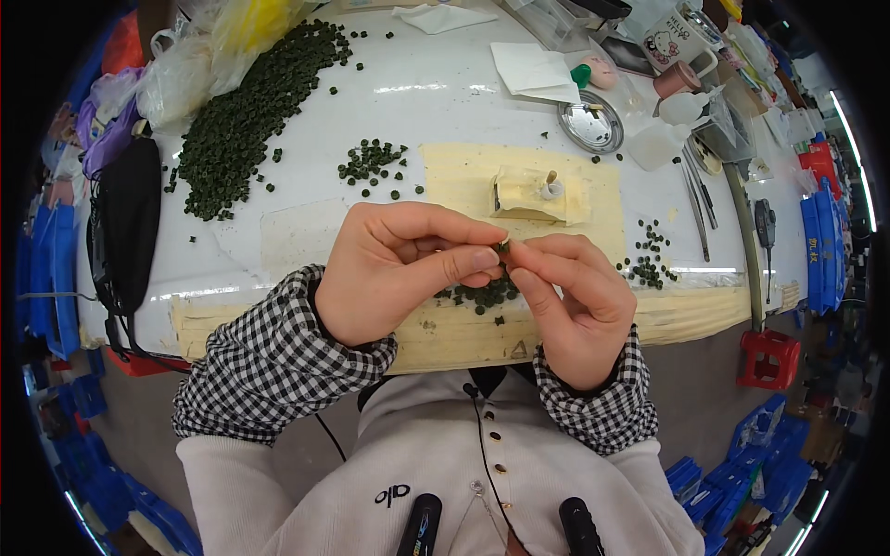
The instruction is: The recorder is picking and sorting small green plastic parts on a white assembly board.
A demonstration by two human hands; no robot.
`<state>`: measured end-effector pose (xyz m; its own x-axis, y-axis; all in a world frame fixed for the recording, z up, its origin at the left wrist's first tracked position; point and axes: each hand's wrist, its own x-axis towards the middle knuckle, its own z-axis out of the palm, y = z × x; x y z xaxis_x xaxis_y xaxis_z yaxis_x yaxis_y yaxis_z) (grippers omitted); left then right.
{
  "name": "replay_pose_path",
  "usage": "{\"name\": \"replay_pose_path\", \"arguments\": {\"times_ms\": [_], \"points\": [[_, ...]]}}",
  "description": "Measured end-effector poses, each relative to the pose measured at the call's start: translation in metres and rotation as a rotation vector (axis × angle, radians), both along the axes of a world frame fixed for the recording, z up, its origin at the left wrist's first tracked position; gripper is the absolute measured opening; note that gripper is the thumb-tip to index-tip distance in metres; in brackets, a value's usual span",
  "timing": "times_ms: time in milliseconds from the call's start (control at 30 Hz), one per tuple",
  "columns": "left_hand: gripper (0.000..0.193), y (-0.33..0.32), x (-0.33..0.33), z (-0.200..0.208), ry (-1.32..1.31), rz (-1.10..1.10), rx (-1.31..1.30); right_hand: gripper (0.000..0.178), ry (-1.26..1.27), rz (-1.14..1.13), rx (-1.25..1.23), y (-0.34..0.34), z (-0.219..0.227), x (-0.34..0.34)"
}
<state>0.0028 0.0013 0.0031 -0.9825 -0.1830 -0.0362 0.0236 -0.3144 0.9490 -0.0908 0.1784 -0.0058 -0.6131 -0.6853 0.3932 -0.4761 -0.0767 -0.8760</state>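
My left hand [389,269] and my right hand [584,301] meet over the near edge of the table. Pinched between the fingertips of both is a small dark green round part [503,247]; its details are too small to make out. Just below the fingers lies a little heap of similar dark green parts [484,296], partly covered by my hands. Beyond my fingertips stands a block wrapped in cream tape [524,199], with a short peg upright on top. Another scattered group of green parts [652,267] lies right of my right hand.
A large pile of green parts [250,120] spreads at the far left, with a smaller cluster [371,163] nearer. Metal tweezers [695,208] and a round metal dish [603,139] lie to the right. A white mug [663,46] stands far right; a black bag [130,222] hangs left.
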Motion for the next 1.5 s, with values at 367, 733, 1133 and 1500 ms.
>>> {"name": "replay_pose_path", "arguments": {"times_ms": [367,733,1133,1500], "points": [[0.012,-0.001,0.000,-0.002,-0.011,0.029,0.008,0.029,0.069,0.019,0.063,0.000,0.008,0.001],[0.014,-0.004,0.002,0.003,0.181,0.055,-0.505,0.029,-0.130,0.088,-0.030,0.000,-0.003,0.000],[0.015,-0.001,0.000,-0.002,0.037,0.042,-0.110,0.031,0.072,0.039,0.029,0.001,0.007,0.001],[0.016,0.001,0.002,-0.001,0.065,0.064,-0.135,0.032,0.100,0.030,0.053,0.002,0.009,0.002]]}}
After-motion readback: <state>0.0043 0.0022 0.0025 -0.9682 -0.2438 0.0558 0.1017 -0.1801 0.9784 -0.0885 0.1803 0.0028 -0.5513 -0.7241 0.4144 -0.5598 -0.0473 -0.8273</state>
